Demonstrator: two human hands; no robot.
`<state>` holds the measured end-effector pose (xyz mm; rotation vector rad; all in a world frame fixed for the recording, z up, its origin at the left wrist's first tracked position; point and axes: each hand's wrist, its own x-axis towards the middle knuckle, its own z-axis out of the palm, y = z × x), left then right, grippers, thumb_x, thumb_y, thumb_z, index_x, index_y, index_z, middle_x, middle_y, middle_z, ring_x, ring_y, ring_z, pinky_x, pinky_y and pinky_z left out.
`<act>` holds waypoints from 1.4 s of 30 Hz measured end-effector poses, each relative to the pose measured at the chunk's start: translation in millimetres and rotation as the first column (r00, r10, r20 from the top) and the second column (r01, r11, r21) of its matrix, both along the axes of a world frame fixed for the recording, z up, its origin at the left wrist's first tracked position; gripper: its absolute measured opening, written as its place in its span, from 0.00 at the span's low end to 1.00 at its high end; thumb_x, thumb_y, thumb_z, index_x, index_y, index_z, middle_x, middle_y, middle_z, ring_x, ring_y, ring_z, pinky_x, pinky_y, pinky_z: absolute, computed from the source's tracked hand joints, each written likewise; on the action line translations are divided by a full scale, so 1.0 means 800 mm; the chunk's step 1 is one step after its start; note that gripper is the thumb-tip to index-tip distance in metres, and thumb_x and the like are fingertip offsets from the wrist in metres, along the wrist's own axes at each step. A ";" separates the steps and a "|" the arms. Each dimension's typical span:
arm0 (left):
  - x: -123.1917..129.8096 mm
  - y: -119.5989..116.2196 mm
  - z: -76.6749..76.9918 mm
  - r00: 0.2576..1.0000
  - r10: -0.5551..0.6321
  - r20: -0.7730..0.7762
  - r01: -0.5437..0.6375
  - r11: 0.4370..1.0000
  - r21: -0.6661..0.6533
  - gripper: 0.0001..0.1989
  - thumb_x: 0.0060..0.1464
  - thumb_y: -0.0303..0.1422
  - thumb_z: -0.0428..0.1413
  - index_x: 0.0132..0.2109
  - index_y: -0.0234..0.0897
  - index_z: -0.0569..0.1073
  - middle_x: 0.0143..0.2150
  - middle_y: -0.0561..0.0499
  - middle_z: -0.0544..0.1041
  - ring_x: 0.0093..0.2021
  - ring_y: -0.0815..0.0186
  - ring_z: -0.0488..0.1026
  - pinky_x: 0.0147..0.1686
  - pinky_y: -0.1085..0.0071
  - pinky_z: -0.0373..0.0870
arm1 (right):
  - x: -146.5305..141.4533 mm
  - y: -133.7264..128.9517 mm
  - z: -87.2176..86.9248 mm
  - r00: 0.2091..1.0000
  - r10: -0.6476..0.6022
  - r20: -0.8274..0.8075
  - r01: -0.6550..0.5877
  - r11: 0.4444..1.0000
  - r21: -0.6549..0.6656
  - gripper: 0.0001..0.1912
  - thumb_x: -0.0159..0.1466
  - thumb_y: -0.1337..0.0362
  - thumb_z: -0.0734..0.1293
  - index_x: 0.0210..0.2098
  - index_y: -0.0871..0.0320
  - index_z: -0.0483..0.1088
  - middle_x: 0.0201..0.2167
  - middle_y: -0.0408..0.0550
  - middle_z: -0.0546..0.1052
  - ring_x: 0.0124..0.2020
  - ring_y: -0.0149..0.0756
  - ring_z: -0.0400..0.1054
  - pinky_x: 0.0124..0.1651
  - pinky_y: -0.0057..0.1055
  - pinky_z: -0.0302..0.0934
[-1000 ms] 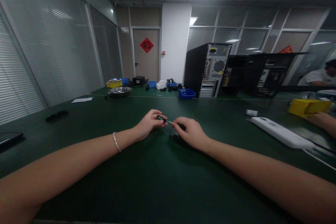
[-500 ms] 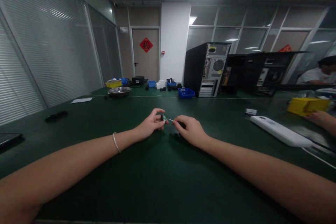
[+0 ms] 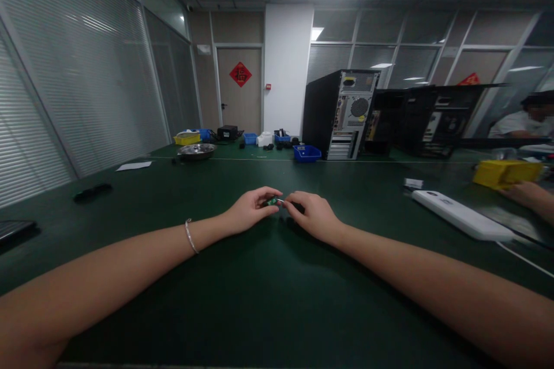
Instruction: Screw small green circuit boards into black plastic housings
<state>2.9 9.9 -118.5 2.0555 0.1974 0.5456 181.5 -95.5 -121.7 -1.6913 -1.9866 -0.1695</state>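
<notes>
My left hand (image 3: 254,207) is closed on a small green circuit board (image 3: 272,202), held between thumb and fingers just above the table. Facing it, my right hand (image 3: 312,212) pinches a thin, light-coloured piece (image 3: 280,201), perhaps a wire or a slim tool; it is too small to tell which. That thin piece reaches from my right fingertips to the board's right side. Whether it is fixed to the board I cannot tell. Fingers cover part of the board.
A white power strip (image 3: 461,214) lies on the green table (image 3: 277,300) at right, near a yellow bin (image 3: 506,174) and another person's hand (image 3: 526,196). Computer towers (image 3: 341,115), a blue bin (image 3: 307,154) and a metal bowl (image 3: 196,151) stand farther back. Paper (image 3: 134,166) lies left.
My left hand has lowered slightly and turned, tilting the circuit board flatter. The board is now closer to my right fingertips, and less of the thin piece shows. My right hand has barely moved.
</notes>
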 end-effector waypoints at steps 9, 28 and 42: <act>-0.002 -0.002 0.002 0.982 0.185 0.027 -0.173 0.845 0.505 0.12 0.58 0.34 0.52 0.48 0.40 0.74 0.38 0.49 0.72 0.37 0.65 0.69 0.38 0.70 0.65 | -0.005 -0.006 0.003 0.997 0.066 0.033 -0.067 0.997 0.022 0.12 0.66 0.62 0.58 0.38 0.56 0.72 0.31 0.46 0.73 0.32 0.32 0.66 0.33 0.26 0.55; -0.001 0.007 0.002 0.995 0.092 -0.034 -0.076 0.945 0.319 0.16 0.61 0.38 0.45 0.43 0.36 0.75 0.40 0.48 0.70 0.39 0.65 0.69 0.40 0.70 0.67 | 0.006 -0.001 0.005 0.993 -0.055 -0.106 0.057 0.998 0.017 0.14 0.65 0.60 0.57 0.35 0.55 0.73 0.34 0.45 0.77 0.35 0.35 0.69 0.34 0.28 0.56; 0.000 -0.006 0.001 0.984 0.092 -0.155 -0.016 0.902 0.431 0.18 0.61 0.36 0.46 0.57 0.39 0.63 0.44 0.47 0.71 0.43 0.62 0.68 0.45 0.64 0.64 | 0.008 0.000 0.001 0.994 -0.041 -0.103 0.043 0.999 0.024 0.13 0.65 0.61 0.57 0.36 0.55 0.73 0.33 0.45 0.77 0.34 0.35 0.68 0.34 0.27 0.55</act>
